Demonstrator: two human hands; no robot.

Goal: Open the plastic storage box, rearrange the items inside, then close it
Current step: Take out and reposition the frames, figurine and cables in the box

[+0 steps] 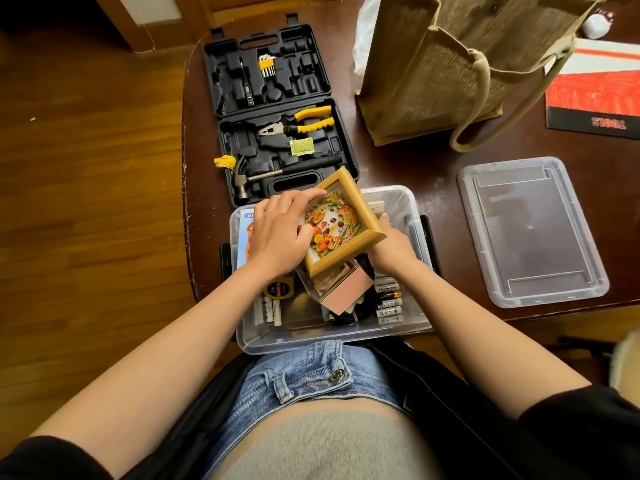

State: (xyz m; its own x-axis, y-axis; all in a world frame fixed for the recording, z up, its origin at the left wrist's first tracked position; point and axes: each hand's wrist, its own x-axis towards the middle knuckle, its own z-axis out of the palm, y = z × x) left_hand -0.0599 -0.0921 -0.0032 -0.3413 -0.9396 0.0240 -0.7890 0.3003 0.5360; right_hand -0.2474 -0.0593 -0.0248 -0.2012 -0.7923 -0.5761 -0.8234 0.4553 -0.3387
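The clear plastic storage box [408,199] stands open at the table's near edge, in front of me. Its clear lid [531,230] lies flat on the table to the right. Both hands hold a wooden picture frame [341,225] with a colourful panda picture, tilted above the box. My left hand [280,233] grips the frame's left side, fingers across the picture. My right hand [393,245] holds its lower right corner from beneath. Inside the box lie batteries [389,299], a yellow tape measure [278,289], a pink box [343,294] and a blue card [244,237].
An open black tool case [277,109] with yellow pliers, a hammer and hex keys lies beyond the box. A tall jute bag [457,60] stands at the back right. A red and black booklet [595,98] lies at the far right. Wooden floor is to the left.
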